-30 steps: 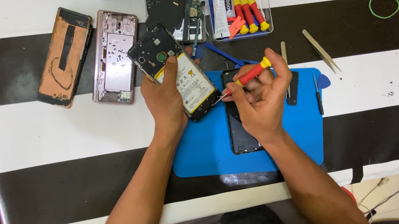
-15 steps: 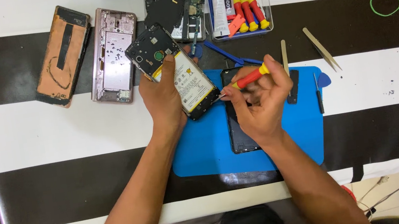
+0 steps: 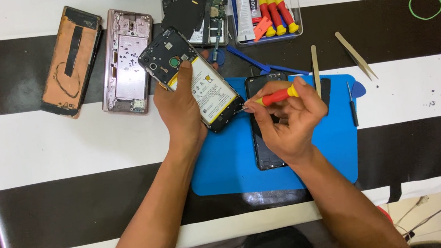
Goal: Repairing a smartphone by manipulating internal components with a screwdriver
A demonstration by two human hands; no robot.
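Observation:
My left hand (image 3: 181,112) grips an opened black phone (image 3: 190,76) with its back cover off, showing a white and yellow battery. The phone is tilted, lifted over the left edge of the blue work mat (image 3: 328,143). My right hand (image 3: 290,122) holds a red screwdriver with a yellow end (image 3: 277,95), its tip touching the phone's lower right edge. A black phone panel (image 3: 264,135) lies flat on the mat, partly under my right hand.
A brown back cover (image 3: 71,59) and a pink phone frame (image 3: 126,59) lie at the left. A clear tray (image 3: 266,0) holds a glue tube and red screwdrivers. Circuit boards (image 3: 191,6), blue tweezers (image 3: 264,66), metal tweezers (image 3: 356,54), a spudger (image 3: 315,69), green rubber band (image 3: 425,4).
Both hands and the phone have stayed in nearly the same place; the screwdriver tip remains at the phone's edge with only a slight shift of the right hand.

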